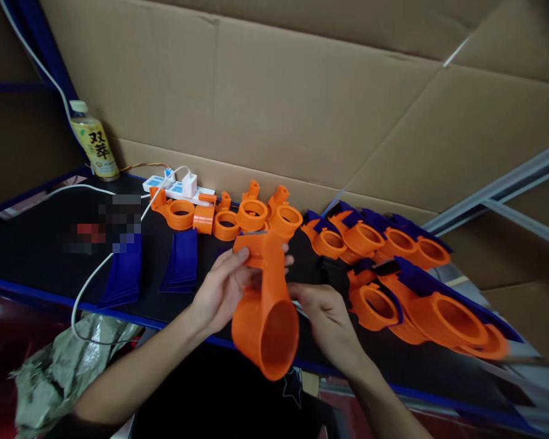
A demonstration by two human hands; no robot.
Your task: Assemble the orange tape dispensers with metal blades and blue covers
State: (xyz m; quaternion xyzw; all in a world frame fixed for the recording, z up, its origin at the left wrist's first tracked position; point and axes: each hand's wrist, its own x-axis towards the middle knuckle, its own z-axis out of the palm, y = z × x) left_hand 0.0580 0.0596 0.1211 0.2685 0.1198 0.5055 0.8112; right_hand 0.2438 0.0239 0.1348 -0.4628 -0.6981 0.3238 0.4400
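My left hand (pixel 222 286) is wrapped round an orange plastic tape dispenser (pixel 274 271), thumb on its upper part. I see its open round ring (pixel 279 341) pointing down towards me. Close to the right side of this dispenser, my right hand (pixel 327 317) is closed with its fingers bent. A thin pale sliver shows below its fingertips; what it is stays unclear. Both hands are over the front of the black table (pixel 160 311).
Several orange dispensers without blue flaps (pixel 251 214) line the back; others with blue flaps (pixel 457 317) lie right. Two stacks of blue plastic strips (pixel 180 262) are at left. A power strip (pixel 201 193), a white cable (pixel 85 299) and a drink bottle (pixel 96 146) stand near the cardboard wall (pixel 274 91).
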